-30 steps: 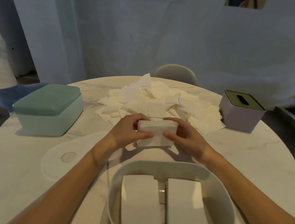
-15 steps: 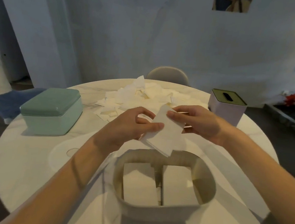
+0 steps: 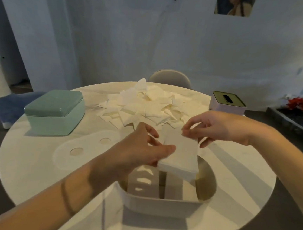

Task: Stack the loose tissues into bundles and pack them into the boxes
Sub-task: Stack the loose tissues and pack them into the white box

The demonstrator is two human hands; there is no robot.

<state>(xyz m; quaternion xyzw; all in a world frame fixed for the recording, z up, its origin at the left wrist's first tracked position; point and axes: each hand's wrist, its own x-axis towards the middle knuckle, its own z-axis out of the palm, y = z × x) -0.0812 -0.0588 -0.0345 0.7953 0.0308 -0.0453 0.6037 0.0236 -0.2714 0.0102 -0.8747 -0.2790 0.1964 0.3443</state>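
pinching soft rectangular tissue bundle (image 3: 180, 157) at both ends, left hand (image 3: 140, 150), right hand (image 3: 217, 128), seemingly above rounded white box (image 3: 161, 205).

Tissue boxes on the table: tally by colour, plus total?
Mint-green lidded plastic box: 1
Lilac square box with olive slotted top: 1
White open oval box, under the held tissue bundle: 1
Total: 3

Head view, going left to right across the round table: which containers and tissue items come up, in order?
Closed mint-green lidded box → heap of loose white tissues → stacked white tissue bundle held by both hands → lilac square tissue box with slotted olive lid.
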